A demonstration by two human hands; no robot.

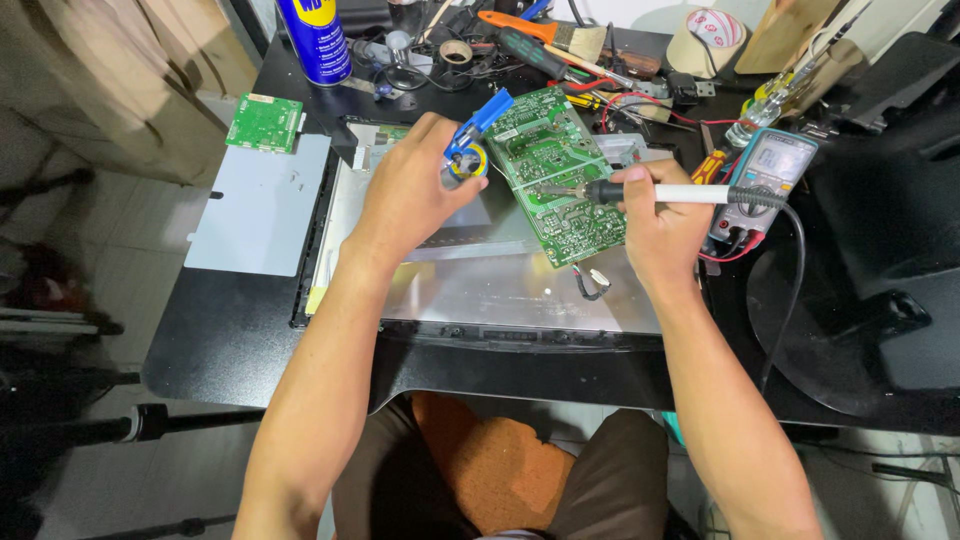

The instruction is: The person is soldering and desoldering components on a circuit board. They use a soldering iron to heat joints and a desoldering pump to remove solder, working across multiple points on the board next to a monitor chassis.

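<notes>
**Circuit board under the iron, pump held ready**

Circuit board (560,175), green and tilted, lies on the metal back of a flat panel (500,290) that rests on the black table (230,330). The right hand (655,225) is closed around the white handle of a soldering iron (660,193), its tip touching the board's solder side. The left hand (415,185) is closed on a blue desoldering pump (478,135), held just beside the board's left edge. The board looks light and stiff but fragile; I judge it is best held by its bare edges, clear of the joints. To the right sits a multimeter (770,170) with leads. A smaller green board (265,122) lies at the left, a blue spray can (315,40) behind it, and a paintbrush (545,32) among the tools at the back.
</notes>
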